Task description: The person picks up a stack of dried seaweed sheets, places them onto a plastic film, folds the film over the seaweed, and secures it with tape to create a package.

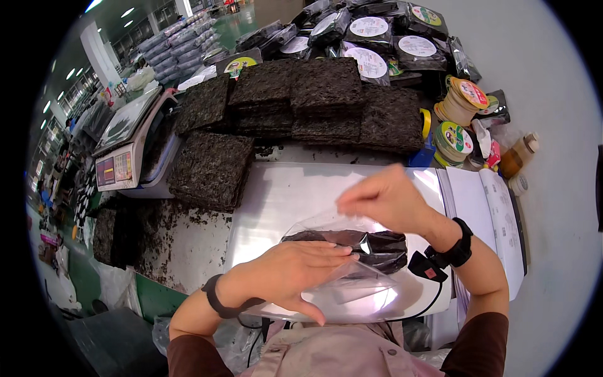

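Observation:
On the white work surface in front of me lies a clear plastic bag with a dark folded bundle of dried seaweed inside. My left hand rests flat across the bag's left part, fingers stretched together and thumb apart. Above the bag's far edge, my right hand is raised with curled fingers pressed together. Whatever its fingertips hold, if anything, is hidden. Thin clear film from the bag rises just beneath them.
Stacked dried seaweed sheets line the back, with another stack at the left near a digital scale. Labelled dark packages pile up behind. Label rolls, a blue tape dispenser and papers sit at the right.

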Demonstrator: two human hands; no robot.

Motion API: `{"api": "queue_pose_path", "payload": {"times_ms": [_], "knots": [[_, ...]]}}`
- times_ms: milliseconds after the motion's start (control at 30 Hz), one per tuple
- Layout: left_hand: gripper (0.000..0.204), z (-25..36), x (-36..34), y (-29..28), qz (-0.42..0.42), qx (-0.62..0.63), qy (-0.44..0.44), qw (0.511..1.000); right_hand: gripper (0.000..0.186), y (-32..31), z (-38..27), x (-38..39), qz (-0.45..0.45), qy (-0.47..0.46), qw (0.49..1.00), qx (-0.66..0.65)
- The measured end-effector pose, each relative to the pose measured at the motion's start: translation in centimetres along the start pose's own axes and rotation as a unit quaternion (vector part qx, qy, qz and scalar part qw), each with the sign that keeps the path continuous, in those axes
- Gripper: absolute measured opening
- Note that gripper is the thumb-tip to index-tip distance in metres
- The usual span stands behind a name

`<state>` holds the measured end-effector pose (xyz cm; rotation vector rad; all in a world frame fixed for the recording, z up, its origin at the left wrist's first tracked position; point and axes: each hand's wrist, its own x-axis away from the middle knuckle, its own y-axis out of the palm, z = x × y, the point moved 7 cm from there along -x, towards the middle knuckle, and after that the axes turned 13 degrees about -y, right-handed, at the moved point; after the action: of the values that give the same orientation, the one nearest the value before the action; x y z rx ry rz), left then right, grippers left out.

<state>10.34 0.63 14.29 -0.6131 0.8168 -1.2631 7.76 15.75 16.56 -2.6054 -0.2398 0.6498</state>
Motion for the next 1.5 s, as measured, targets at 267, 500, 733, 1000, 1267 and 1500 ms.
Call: {"api": "queue_pose_path", "payload": {"times_ms": [267, 500, 733, 1000, 1267, 1500], "knots": [[0.052, -1.6, 0.1, -1.0, 0.006, 0.037, -0.005, 0.999, 0.014, -3.3, -1.6, 5.8, 0.217, -0.060, 0.973, -0.038], [0.034, -3.1, 0.3, -1.8, 0.092, 0.084, -0.113, 0.986, 0.044, 1.8, -3.0, 9.3, 0.046, -0.134, 0.967, 0.212], [0.036, -4.4, 1.6, -1.7, 0.236, 0.140, -0.327, 0.904, 0.048, 0.4, -2.4, 8.4, 0.097, 0.030, 0.937, 0.335], [0.036, -7.9, 1.0, -3.0, 0.230, 0.152, -0.328, 0.904, 0.039, 0.9, 5.0, 9.2, 0.123, 0.227, 0.944, -0.204], [0.013, -7.5, 0.6, -1.0, 0.178, 0.312, -0.342, 0.868, 0.017, 0.9, 3.3, 7.9, 0.154, 0.161, 0.973, -0.057], [0.017, -2.5, 0.3, -2.1, 0.182, -0.130, -0.187, 0.957, 0.019, 1.5, -1.6, 8.0, -0.024, -0.187, 0.927, 0.323]]}}
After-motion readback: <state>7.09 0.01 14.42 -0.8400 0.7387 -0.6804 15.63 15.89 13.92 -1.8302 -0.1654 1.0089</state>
